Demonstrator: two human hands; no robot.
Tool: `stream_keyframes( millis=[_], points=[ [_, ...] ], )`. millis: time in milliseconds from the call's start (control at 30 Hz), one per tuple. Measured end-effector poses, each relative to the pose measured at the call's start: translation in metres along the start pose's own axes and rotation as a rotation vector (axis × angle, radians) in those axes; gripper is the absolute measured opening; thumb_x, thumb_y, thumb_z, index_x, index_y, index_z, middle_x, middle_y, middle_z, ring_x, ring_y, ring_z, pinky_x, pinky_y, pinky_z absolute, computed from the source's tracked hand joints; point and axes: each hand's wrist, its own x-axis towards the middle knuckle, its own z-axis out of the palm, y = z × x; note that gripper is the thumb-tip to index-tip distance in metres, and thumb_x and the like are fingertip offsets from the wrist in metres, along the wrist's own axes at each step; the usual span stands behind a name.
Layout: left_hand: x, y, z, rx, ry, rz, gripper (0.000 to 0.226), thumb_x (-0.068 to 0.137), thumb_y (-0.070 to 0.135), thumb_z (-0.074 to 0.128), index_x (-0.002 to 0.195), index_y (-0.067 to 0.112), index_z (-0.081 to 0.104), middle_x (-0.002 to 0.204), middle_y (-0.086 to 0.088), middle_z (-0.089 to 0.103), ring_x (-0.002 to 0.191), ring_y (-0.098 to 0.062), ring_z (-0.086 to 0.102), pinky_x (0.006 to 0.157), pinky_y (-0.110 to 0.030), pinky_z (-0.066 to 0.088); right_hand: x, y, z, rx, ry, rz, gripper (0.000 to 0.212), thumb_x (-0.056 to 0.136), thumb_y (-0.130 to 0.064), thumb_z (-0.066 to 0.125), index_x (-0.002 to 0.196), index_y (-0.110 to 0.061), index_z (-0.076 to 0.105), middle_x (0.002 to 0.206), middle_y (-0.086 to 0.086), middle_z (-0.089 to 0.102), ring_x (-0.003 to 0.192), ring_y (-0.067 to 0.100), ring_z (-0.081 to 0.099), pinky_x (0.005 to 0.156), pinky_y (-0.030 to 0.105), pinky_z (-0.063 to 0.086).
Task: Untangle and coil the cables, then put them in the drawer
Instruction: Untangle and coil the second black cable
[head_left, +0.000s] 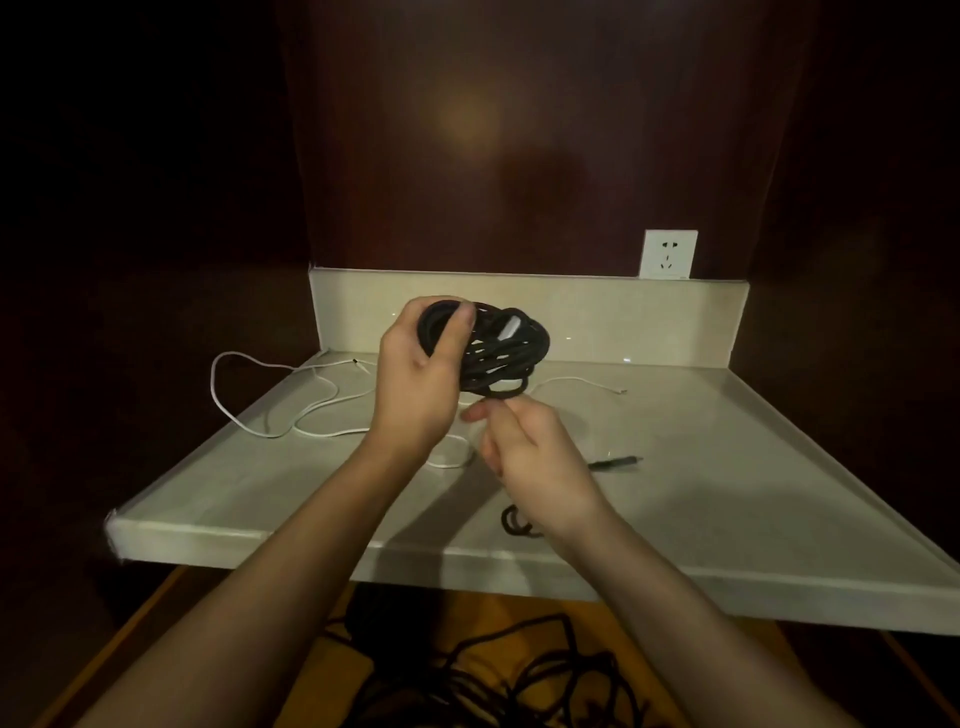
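A dark, glossy wooden wall (519, 156) backs a pale, smooth stone counter (701, 467) with a low raised lip. Below it, the open wooden drawer (218, 649) holds loose black loops of cord. No writing is readable anywhere, not even on the white square wall socket (669, 254). Above the counter, the left hand (421, 374) wraps its fingers around a thick oval coil of black cable (498, 348). The right hand (524, 447) pinches that cable's trailing end just beneath. A thin white cable (270, 400) sprawls in loose curves on the stone.
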Motion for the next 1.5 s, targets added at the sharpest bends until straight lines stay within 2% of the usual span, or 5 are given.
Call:
stream_keyframes(
  millis=[333, 533, 800, 1033, 1500],
  points=[
    [-0.005, -0.006, -0.021, 0.914, -0.203, 0.335, 0.026, 0.099, 0.045, 0.052, 0.112, 0.022, 0.055, 0.095, -0.004, 0.072, 0.087, -0.034, 0.066, 0.068, -0.038, 0.045, -0.022, -0.042, -0.061, -1.134, -0.160, -0.310, 0.027, 0.100, -0.048, 0.044, 0.112, -0.032, 0.061, 0.098, 0.000, 0.069, 0.092, 0.026, 0.062, 0.075, 0.035, 0.047],
    [-0.014, 0.035, -0.028, 0.340, -0.964, 0.015, 0.020, 0.096, 0.041, 0.057, 0.095, 0.022, 0.061, 0.082, 0.008, 0.064, 0.075, -0.007, 0.061, 0.068, -0.023, 0.045, 0.006, -0.046, -0.095, -0.613, -0.224, -0.683, 0.038, 0.085, -0.052, 0.063, 0.079, -0.016, 0.071, 0.064, -0.003, 0.064, 0.057, 0.012, 0.058, 0.055, 0.035, 0.047],
    [-0.053, 0.041, -0.014, -0.639, -0.663, -0.547, 0.025, 0.090, 0.030, 0.056, 0.095, 0.012, 0.072, 0.087, -0.008, 0.067, 0.074, -0.016, 0.066, 0.060, -0.025, 0.054, 0.003, -0.010, -0.055, 0.099, 0.087, -0.433, 0.042, 0.102, -0.024, 0.046, 0.076, 0.008, 0.049, 0.067, 0.020, 0.046, 0.061, 0.024, 0.047, 0.058, 0.037, 0.040],
    [-0.062, 0.014, 0.001, -0.973, -0.652, -0.630, 0.032, 0.100, 0.020, 0.043, 0.123, 0.008, 0.061, 0.085, -0.003, 0.059, 0.064, -0.009, 0.051, 0.058, -0.021, 0.042, 0.002, 0.023, -0.024, -0.008, 0.340, -0.220, 0.022, 0.099, 0.004, 0.043, 0.100, -0.005, 0.062, 0.085, -0.007, 0.064, 0.078, -0.006, 0.062, 0.068, 0.012, 0.046],
    [-0.046, -0.005, 0.016, -0.276, -0.039, -0.392, 0.024, 0.108, 0.030, 0.040, 0.103, 0.016, 0.058, 0.082, 0.002, 0.063, 0.069, -0.009, 0.056, 0.058, -0.019, 0.046, -0.012, 0.025, -0.001, -0.106, 0.113, -0.056, 0.023, 0.106, -0.013, 0.039, 0.095, -0.016, 0.059, 0.057, -0.002, 0.054, 0.051, 0.003, 0.051, 0.056, 0.017, 0.040]
  ],
)
